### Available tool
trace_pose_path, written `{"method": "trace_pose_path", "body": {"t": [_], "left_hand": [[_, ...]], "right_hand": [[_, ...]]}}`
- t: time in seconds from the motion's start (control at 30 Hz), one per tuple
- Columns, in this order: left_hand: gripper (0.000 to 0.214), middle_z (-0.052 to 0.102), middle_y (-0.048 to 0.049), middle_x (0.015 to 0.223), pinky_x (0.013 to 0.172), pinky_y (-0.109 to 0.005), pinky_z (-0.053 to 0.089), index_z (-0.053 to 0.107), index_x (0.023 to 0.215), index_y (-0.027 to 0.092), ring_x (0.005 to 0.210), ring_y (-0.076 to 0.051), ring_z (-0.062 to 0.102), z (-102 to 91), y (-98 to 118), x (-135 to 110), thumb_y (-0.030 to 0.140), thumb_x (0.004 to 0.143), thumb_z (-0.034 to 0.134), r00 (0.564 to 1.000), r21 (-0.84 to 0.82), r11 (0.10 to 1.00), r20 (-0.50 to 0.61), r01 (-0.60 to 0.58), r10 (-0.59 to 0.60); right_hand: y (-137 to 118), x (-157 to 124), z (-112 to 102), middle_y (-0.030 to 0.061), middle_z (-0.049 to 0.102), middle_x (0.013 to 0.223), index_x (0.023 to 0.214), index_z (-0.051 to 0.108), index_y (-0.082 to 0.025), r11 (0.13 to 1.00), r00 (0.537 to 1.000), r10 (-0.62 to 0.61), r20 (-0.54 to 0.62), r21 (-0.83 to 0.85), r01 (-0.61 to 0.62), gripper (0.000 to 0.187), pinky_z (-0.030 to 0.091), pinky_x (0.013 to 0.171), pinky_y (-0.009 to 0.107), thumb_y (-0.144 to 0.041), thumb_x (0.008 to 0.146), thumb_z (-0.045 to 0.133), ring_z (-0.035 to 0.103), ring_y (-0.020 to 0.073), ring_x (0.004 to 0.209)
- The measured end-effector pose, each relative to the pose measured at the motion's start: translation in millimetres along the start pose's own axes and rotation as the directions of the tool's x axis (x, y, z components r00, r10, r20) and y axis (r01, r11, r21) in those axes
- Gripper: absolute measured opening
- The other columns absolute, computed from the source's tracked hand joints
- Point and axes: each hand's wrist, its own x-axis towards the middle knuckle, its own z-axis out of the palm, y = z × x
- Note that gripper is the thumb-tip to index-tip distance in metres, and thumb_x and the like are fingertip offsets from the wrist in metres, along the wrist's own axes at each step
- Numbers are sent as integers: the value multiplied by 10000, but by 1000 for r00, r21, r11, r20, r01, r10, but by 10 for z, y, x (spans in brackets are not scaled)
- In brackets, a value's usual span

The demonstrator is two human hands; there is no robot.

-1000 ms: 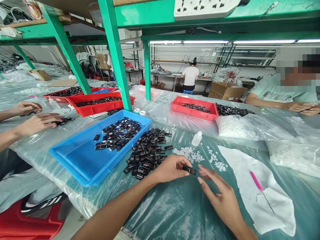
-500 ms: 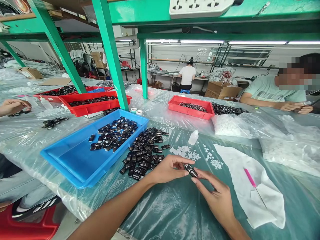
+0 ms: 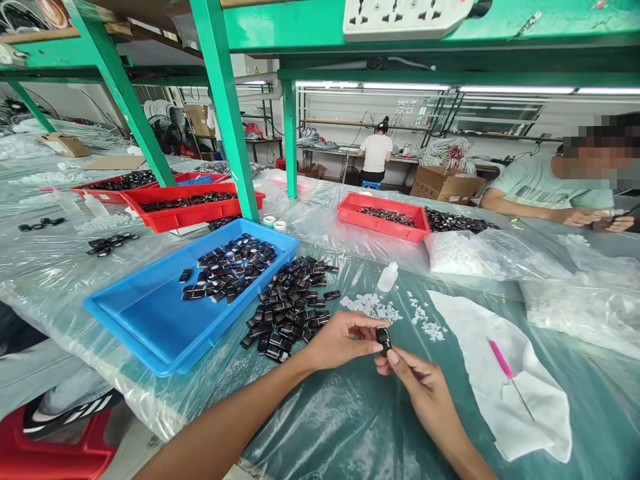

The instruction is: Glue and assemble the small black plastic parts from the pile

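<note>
Between my two hands is a small glossy black plastic part (image 3: pixel 383 339), held above the plastic-covered table. My left hand (image 3: pixel 341 341) pinches its upper left side with thumb and forefinger. At its lower end, the thumb and fingers of my right hand (image 3: pixel 419 377) grip it too. A heap of similar black parts (image 3: pixel 290 303) lies just beyond my left hand. Small white pieces (image 3: pixel 371 307) are scattered past my fingertips, beside a white squeeze bottle (image 3: pixel 388 277). To the right, a pink-handled pick (image 3: pixel 501 360) rests on a white cloth (image 3: pixel 467 333).
A blue tray (image 3: pixel 135 333) with black parts stands at left. Red trays (image 3: pixel 383 230) sit farther back, near a bag of white pieces (image 3: pixel 457 253). Green frame posts (image 3: pixel 225 113) rise from the table. A co-worker (image 3: pixel 545 180) sits at far right.
The black part has turned more upright between my fingers. My right hand has shifted its grip towards the part's lower end. Another person's hand at far left has left view.
</note>
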Motion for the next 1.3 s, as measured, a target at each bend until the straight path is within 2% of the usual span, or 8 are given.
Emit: {"method": "trace_pose_path", "body": {"t": [0.2,0.53,0.73,0.9,1.03,1.13,1.2,1.3], "left_hand": [[459,599,-71,839,671,-226,406,658,1133,124,715,-128,515,3,4,-9,323,724,721,1000,-17,1000,5,22,-22],[488,591,-45,765,629,-215,392,604,1207,134,675,-123,491,-6,17,-12,290,752,684,999,78,996,13,38,-39],[315,658,-85,887,652,-229,410,680,1054,132,719,-148,538,36,-38,-40,271,773,643,998,257,966,65,-1,-16],[567,657,-64,790,556,-224,420,513,1298,170,591,-133,547,56,-133,-66,345,775,648,980,214,971,139,109,-141],[432,659,-56,776,536,-229,440,641,1158,168,533,-116,533,86,-191,-81,386,786,625,962,174,975,210,140,-176],[317,668,-73,798,542,-228,440,705,995,125,534,-114,536,129,-232,-80,337,770,634,966,156,979,202,131,-161],[260,663,-78,793,540,-218,428,697,950,108,545,-112,536,157,-243,-75,274,760,629,975,129,983,168,127,-148],[184,625,-39,699,535,-190,384,675,900,116,567,-105,522,180,-217,-72,189,741,619,988,135,986,105,100,-115]], "right_hand": [[-45,7,22,73,699,842,959,716,-180,999,999,30,29,18,-30,332,507,761,315,-443,852,543,641,193,755],[9,13,-9,59,692,826,1024,688,-181,998,998,51,-40,45,-49,349,516,748,294,-440,804,609,643,181,752],[11,47,-122,38,660,816,961,694,-191,988,995,-75,-59,-139,66,277,487,725,271,-408,825,588,611,180,767],[-32,6,-159,36,652,881,883,684,-203,943,985,-174,-5,-290,165,188,465,753,273,-360,825,598,607,191,834],[-183,-3,-244,23,638,777,710,659,-199,842,973,-212,89,-489,228,240,445,682,268,-371,846,562,590,179,742],[-311,176,-404,29,633,694,642,635,-180,808,975,-214,-58,-571,144,370,451,676,275,-440,868,500,598,188,714],[-323,419,-531,43,670,782,760,672,-175,804,963,-207,-173,-591,67,371,460,738,298,-480,862,488,618,212,791],[-185,869,-677,79,675,963,1048,657,-163,776,962,-194,-191,-630,32,407,452,808,357,-481,815,556,615,243,895]]}}
